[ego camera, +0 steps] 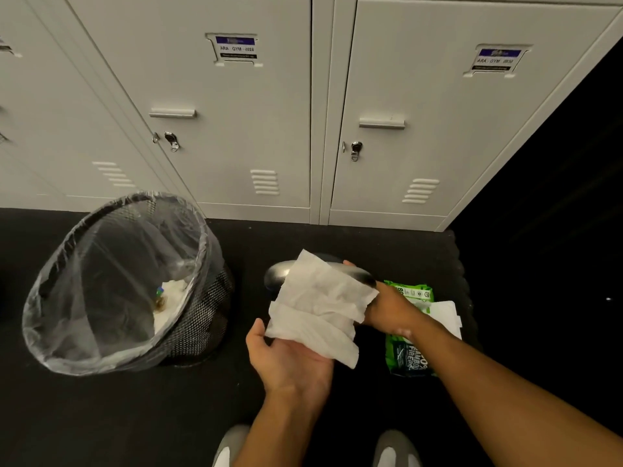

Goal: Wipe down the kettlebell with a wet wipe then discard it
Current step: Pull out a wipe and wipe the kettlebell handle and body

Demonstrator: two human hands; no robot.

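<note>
A white wet wipe (320, 305) hangs unfolded between my two hands, above the dark floor. My right hand (387, 308) grips its right edge. My left hand (290, 358) lies palm up under its lower edge, thumb pressed on the sheet. Behind the wipe the kettlebell (278, 276) shows only its silvery handle; the wipe and my hands hide its dark body. A mesh bin (128, 281) with a clear plastic liner stands to the left, tilted toward me, with some white waste at its bottom.
A green pack of wipes (409, 352) lies on the floor under my right forearm, a white sheet sticking out of it. Grey lockers (256, 129) line the wall behind. My two grey shoes (394, 449) show at the bottom edge.
</note>
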